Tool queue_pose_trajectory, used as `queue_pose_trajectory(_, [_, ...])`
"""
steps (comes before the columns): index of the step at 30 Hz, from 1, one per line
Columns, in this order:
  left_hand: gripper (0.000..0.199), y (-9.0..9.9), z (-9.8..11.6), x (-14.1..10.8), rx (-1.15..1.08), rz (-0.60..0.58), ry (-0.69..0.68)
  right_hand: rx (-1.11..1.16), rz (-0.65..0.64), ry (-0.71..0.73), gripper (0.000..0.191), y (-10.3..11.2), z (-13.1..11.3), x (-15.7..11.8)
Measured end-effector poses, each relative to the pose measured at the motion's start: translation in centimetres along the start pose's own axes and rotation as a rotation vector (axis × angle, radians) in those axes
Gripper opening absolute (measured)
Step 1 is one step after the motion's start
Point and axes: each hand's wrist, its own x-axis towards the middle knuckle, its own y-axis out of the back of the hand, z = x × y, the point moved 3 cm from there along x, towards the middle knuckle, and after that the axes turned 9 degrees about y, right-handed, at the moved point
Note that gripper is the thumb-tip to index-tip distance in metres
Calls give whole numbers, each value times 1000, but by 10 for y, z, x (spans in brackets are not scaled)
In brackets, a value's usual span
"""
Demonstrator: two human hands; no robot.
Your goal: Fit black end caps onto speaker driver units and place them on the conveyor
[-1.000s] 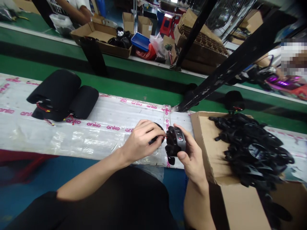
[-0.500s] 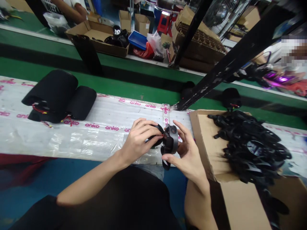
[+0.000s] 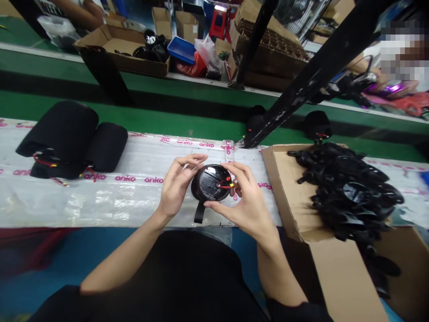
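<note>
Both my hands hold a round black plastic housing (image 3: 211, 183) over the film-covered bench (image 3: 100, 201). Its flat dark face points up, with thin red wires and a small yellow-red connector lying across it. My left hand (image 3: 177, 185) grips its left rim with the fingers curled over the edge. My right hand (image 3: 243, 201) pinches its right side between thumb and fingers. A black strap (image 3: 199, 212) hangs from the housing's lower edge. The underside of the housing is hidden.
Two black padded rolls (image 3: 56, 129) with red wires lie on the bench to the left. To the right, a cardboard box (image 3: 288, 192) holds a heap of black plastic parts (image 3: 348, 192). A black metal strut (image 3: 311, 85) crosses above. A co-worker's arm (image 3: 77, 6) shows at the far back.
The housing has turned over, so its round dark face now points up instead of the grey ribbed side. My right hand moved from its underside to its right rim, and my left hand shifted to the left rim.
</note>
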Motion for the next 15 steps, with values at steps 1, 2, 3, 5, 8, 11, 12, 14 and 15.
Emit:
queue_pose_trajectory(1, [26, 2, -1, 1, -55, -14, 40, -7, -3, 26, 84, -1, 2, 3])
queue_pose_trajectory(2, [32, 2, -2, 1, -56, -41, 66, 0, -7, 49, 85, -3, 5, 4])
queue_pose_trajectory(3, [37, 2, -3, 2, -7, -77, 83, 14, -12, 65, 85, -4, 8, 5])
queue_pose_trajectory(5, [43, -1, -6, 1, 158, -142, 100, 54, -26, 77, 86, -7, 15, 6])
queue_pose_trajectory(8, [44, -8, -13, -2, 290, -121, 85, 137, -65, 83, 90, -8, 27, 6])
queue_pose_trajectory(11, [44, -13, -19, -9, 245, 0, -6, 211, -98, 113, 92, -7, 37, 8])
queue_pose_trajectory(12, [43, -15, -21, -12, 209, 41, -45, 223, -109, 121, 92, -7, 38, 7])
queue_pose_trajectory(14, [38, -16, -24, -20, 137, 119, -105, 235, -103, 104, 94, -11, 40, 3])
queue_pose_trajectory(15, [37, -16, -26, -24, 116, 154, -121, 242, -70, 74, 98, -15, 41, -1])
